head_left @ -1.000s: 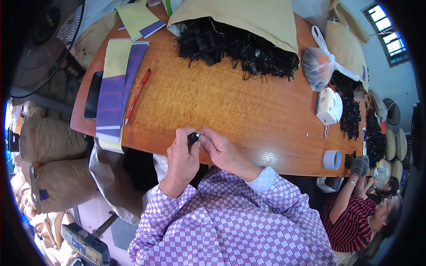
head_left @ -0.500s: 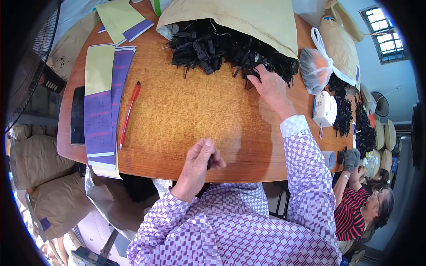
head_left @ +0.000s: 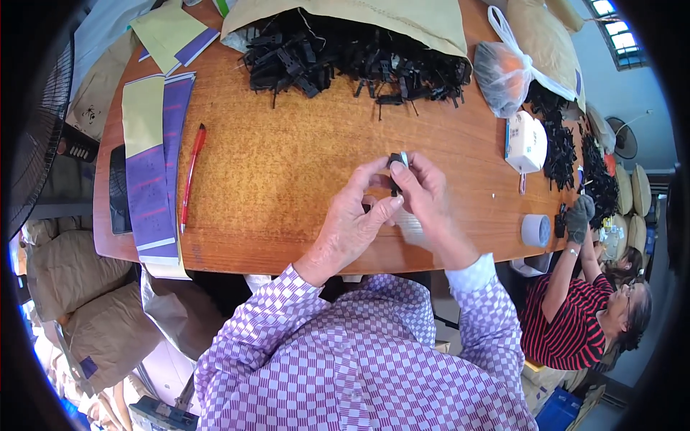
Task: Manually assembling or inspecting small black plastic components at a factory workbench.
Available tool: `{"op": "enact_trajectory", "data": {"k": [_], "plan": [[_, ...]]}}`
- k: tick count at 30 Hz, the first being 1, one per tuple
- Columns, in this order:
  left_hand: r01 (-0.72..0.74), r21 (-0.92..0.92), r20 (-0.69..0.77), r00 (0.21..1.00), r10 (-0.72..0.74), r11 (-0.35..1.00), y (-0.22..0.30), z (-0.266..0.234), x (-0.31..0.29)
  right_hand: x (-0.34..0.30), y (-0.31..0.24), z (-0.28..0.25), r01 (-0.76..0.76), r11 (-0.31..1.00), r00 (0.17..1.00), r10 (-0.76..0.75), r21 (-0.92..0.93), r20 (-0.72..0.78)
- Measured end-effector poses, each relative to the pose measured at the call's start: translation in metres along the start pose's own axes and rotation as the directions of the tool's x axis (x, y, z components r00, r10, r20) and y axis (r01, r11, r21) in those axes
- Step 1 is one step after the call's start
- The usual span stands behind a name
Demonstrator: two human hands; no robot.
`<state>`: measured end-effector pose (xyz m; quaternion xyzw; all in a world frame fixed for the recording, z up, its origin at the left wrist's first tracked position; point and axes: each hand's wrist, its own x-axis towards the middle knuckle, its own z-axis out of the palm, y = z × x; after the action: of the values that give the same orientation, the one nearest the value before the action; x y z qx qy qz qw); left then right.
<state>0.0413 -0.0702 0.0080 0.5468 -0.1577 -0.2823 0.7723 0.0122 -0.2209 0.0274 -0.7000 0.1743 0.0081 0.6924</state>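
My left hand [head_left: 350, 218] and my right hand [head_left: 424, 192] meet above the near middle of the wooden table. Between their fingertips is a small black plastic part [head_left: 395, 172], held upright and partly covered by the fingers. Both hands are closed on it. A bit of something black also shows beside my left fingers, too hidden to name. Beyond the hands, a heap of black plastic parts [head_left: 413, 72] spills from the mouth of a tan paper sack [head_left: 402, 21].
Purple and yellow paper strips [head_left: 152, 187], a red pen [head_left: 192, 176] and a dark flat device [head_left: 118, 190] lie at left. At right are a tied plastic bag [head_left: 503, 79], a white box [head_left: 526, 142] and a tape roll [head_left: 535, 230]. A gloved co-worker [head_left: 578, 309] sits beyond.
My right hand has drawn back from the heap to meet my left hand, which rose and moved right. Both now hold a black part. The view has shifted slightly.
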Motion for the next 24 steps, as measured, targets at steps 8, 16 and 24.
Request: {"op": "enact_trajectory", "data": {"k": [8, 16, 24], "plan": [[0.14, -0.002, -0.033, 0.99, -0.14, 0.99, -0.006, 0.032, -0.01, -0.051, 0.026, -0.021, 0.111, 0.993, 0.994, -0.11, 0.043, -0.014], [0.123, 0.079, -0.091, 0.989, -0.116, 0.989, -0.02, 0.07, -0.009, -0.066, 0.041, -0.054, 0.2, 0.974, 0.979, -0.202, 0.11, 0.009], [-0.083, 0.641, -0.075, 0.983, 0.169, 0.763, -0.036, 0.088, -0.004, -0.067, 0.047, -0.082, 0.159, 0.985, 0.984, -0.152, -0.073, 0.093]]}}
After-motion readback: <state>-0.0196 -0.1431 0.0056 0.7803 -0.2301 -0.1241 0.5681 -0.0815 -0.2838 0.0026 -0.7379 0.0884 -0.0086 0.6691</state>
